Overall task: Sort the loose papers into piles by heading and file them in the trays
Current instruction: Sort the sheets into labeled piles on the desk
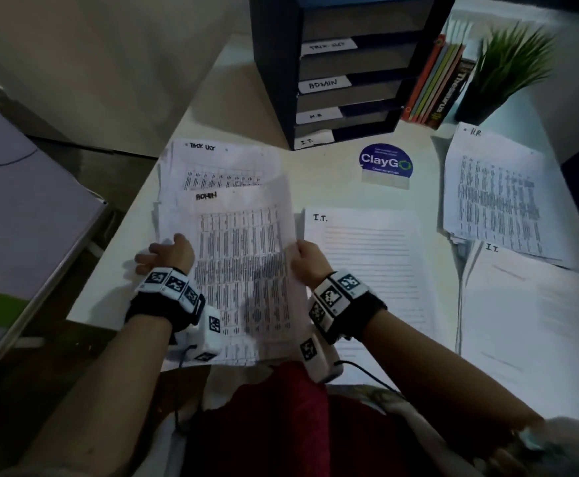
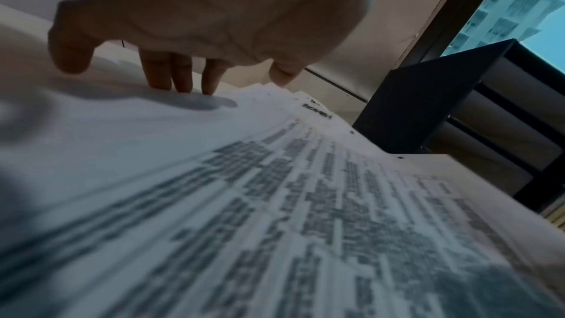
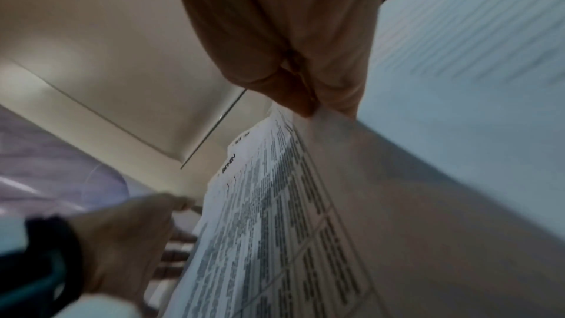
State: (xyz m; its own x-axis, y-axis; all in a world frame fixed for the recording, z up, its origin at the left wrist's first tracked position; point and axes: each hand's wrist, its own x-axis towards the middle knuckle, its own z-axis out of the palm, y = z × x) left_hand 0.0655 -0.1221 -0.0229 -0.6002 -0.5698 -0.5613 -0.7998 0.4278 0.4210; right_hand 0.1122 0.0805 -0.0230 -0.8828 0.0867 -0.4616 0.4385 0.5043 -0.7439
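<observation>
In the lower left of the head view the left hand lay on the left edge of the ADMIN papers, and the left wrist view showed its fingers straight and spread, the tips pressing down on the sheets without curling round them. Those papers lay at centre left of the desk, overlapping a pile headed TASK LIST just above them in the frame. Their right edge was raised and bowed, which suggested thin, limp sheets, light to lift but apt to sag, fan apart and slide over one another. At the centre of the frame the right hand pinched that lifted edge; the right wrist view showed its fingertips closed on the paper's margin. A one-sided pinch would likely let the pile droop, so taking both long edges near the middle seemed the safer hold. Right of the hands lay a lined I.T. pile, then another I.T. pile at lower right with an H.R. pile above it. The dark trays stood at the upper centre, their slots labelled, the ADMIN slot second of the four labelled.
</observation>
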